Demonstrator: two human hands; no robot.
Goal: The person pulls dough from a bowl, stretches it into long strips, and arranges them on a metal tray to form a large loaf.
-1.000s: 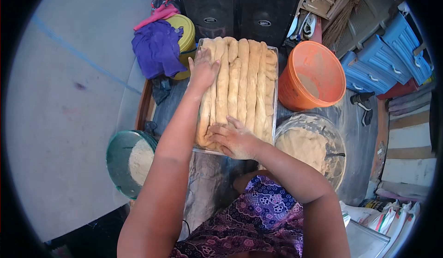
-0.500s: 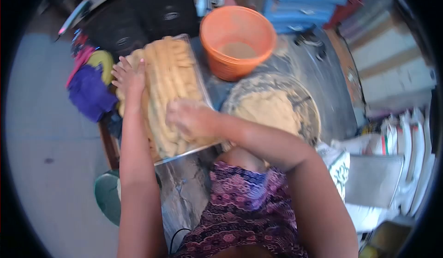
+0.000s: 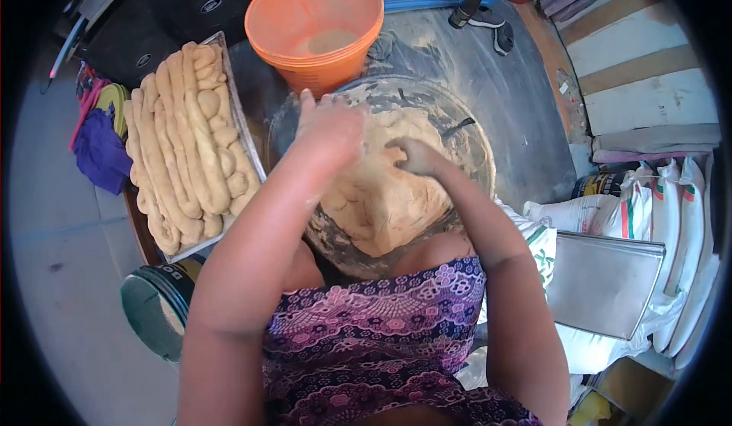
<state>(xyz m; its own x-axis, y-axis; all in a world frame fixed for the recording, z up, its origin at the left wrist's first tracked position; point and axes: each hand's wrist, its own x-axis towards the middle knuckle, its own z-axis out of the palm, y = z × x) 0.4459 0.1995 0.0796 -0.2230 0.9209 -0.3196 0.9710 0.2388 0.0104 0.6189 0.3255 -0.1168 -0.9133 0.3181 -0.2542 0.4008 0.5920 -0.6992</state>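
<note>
A large mass of pale dough (image 3: 389,205) fills a wide round basin (image 3: 488,168) in front of me, with flour and dark patches along its inner wall. My left hand (image 3: 332,125) is over the basin's far left side, beside the dough, its fingers stretched and somewhat apart. At the dough's upper right, my right hand (image 3: 418,156) has its fingers and thumb curled into the surface, gripping some of it. To the left, a metal tray (image 3: 242,125) carries several long dough ropes (image 3: 174,132) laid side by side, with smaller lumps along the right edge.
An orange bucket (image 3: 314,41) with powder inside stands behind the basin. A dark bottle (image 3: 467,8) and shoes (image 3: 502,36) lie farther back. Green-rimmed buckets (image 3: 152,304) are at lower left. White sacks (image 3: 667,228) and a metal sheet (image 3: 606,285) are at right. Black speakers (image 3: 164,26) stand behind the tray.
Both hands have left the dough ropes on the tray and moved right to the basin. My right hand now grips the dough there. The view has shifted right.
</note>
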